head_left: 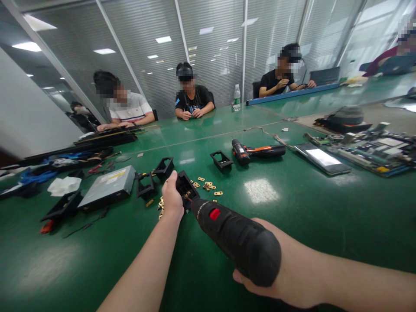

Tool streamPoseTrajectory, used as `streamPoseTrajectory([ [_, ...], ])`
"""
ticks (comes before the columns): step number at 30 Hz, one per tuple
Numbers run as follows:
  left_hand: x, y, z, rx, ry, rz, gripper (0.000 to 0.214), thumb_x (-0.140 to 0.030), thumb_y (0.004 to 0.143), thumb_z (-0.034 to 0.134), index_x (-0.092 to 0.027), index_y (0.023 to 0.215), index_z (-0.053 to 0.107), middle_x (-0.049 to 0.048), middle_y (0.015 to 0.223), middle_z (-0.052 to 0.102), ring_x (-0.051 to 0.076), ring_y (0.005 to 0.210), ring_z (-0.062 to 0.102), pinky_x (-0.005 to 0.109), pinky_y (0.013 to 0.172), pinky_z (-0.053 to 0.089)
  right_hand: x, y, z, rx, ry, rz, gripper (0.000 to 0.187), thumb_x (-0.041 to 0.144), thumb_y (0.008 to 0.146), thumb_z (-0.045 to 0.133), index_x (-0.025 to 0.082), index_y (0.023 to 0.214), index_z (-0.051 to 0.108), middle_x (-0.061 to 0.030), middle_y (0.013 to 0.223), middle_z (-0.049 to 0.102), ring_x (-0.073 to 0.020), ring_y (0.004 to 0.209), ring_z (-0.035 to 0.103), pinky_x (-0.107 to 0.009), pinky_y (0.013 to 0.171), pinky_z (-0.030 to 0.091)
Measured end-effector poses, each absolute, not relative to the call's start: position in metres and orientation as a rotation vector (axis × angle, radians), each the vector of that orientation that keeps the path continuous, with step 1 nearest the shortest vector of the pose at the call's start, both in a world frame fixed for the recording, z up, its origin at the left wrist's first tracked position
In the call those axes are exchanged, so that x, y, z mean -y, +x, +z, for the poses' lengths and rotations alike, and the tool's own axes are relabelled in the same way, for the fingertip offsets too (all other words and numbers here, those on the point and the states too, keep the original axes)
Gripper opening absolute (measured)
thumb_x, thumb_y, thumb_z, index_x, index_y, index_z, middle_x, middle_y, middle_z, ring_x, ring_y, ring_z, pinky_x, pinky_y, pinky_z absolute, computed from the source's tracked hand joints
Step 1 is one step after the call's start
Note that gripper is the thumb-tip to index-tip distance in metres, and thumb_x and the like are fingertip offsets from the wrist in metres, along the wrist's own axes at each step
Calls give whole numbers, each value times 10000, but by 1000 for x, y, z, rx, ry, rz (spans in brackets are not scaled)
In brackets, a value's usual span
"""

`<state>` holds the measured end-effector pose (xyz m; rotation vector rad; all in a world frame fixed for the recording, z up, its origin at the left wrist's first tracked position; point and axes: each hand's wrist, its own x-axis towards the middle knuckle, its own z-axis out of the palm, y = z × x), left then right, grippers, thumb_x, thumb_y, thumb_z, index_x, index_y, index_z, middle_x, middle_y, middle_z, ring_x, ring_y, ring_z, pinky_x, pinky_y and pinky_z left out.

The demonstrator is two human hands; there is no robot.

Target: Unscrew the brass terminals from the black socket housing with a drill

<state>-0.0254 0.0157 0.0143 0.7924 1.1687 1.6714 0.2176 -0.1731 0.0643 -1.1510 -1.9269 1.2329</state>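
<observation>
My left hand (172, 195) is closed on the left side of a black plastic frame (186, 184), which is tilted up off the green table. In my right hand (260, 260) is a black cordless drill (234, 236) with a red switch on top; most of the grip is hidden behind its body. The drill's bit reaches into the frame, by a small brass piece inside it. Whether the bit touches a screw is too small to tell. Loose brass plates (209, 186) lie around the frame on both sides.
More black frames (222, 161) stand beyond my hands. A second cordless drill (256, 151) lies behind them. To the left is a silver disc drive (108, 188); to the right, a phone (321, 158) and circuit boards (383, 147). Several people sit across the table (312, 208).
</observation>
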Motion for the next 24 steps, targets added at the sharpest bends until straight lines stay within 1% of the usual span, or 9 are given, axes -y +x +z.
streamPoseTrajectory([
  [4,-16,-25,15,-1174,781,1671,535,-683,713,842,-208,871,655,23,813,699,223,763,703,354,723,587,172,214,69,1913,-1154,1310,406,204,775,790,230,1140,615,18,842,691,-186,717,684,-297,671,575],
  [7,-15,-24,16,-1170,773,1664,540,-686,704,846,-209,867,652,25,812,700,223,757,703,347,698,586,172,211,73,1904,-1153,1399,412,217,767,775,212,1141,604,13,823,694,-189,703,684,-294,650,573],
  [11,-15,-25,16,-1168,769,1666,541,-682,702,849,-207,877,658,32,796,699,237,741,706,348,654,578,172,210,73,1875,-1190,1386,432,191,776,785,212,1168,605,11,853,695,-176,732,664,-284,675,563],
  [13,-15,-26,15,-1178,771,1654,540,-688,710,844,-208,876,661,33,785,696,240,720,701,364,653,582,171,211,70,1869,-1177,1405,382,172,779,798,221,1114,621,29,817,675,-151,683,618,-255,620,523],
  [15,-15,-26,14,-1188,768,1646,544,-694,707,844,-209,876,666,34,794,700,245,729,702,377,674,586,168,211,67,1825,-1167,1481,311,164,775,803,227,1022,624,50,743,637,-130,609,560,-231,533,455],
  [17,-15,-27,13,-1193,780,1650,543,-698,712,842,-210,874,667,34,803,700,247,745,704,382,693,586,164,208,65,1749,-1179,1564,286,156,769,801,230,979,622,63,698,623,-121,574,534,-227,500,418],
  [20,-15,-27,13,-1185,794,1658,536,-695,720,841,-212,859,657,28,795,690,237,737,694,375,692,579,158,197,65,1663,-1209,1619,279,148,743,806,234,927,616,78,664,607,-117,566,517,-235,519,427],
  [24,-15,-26,14,-1178,783,1654,540,-695,711,847,-214,856,647,26,788,688,230,722,683,367,675,574,155,185,65,1613,-1206,1612,251,141,750,786,243,847,578,99,598,475,-115,552,473,-233,528,445],
])
